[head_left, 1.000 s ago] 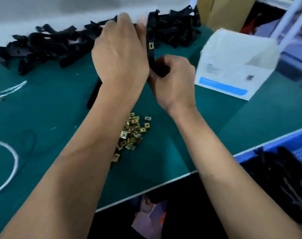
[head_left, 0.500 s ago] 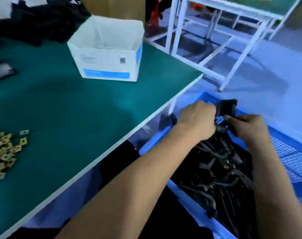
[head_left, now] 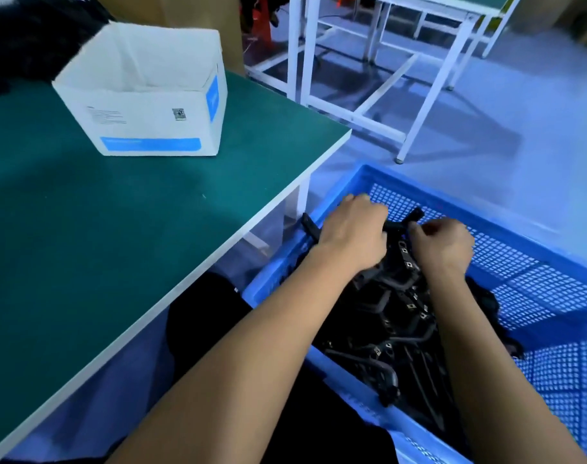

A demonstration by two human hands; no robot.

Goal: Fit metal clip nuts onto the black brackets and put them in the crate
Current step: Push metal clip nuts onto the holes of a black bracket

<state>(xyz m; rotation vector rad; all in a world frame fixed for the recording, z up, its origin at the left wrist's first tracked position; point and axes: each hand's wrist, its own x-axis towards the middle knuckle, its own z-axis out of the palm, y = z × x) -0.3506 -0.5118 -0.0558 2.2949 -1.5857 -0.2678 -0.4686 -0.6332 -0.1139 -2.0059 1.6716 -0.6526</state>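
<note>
I am setting a finished bracket onto the pile in the blue crate; my left hand and right hand both keep a curled grip on it. Next I should let go and reach back to the tabletop.

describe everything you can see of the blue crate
The blue crate looks like moulded plastic, with perforated mesh walls and floor under a solid rim. It sits low beside the green table's edge, open-topped. A tangled heap of black brackets with metal clip nuts fills its near side; the far mesh lies bare. Both hands, left hand and right hand, reach in, holding a bracket over the heap.
</note>
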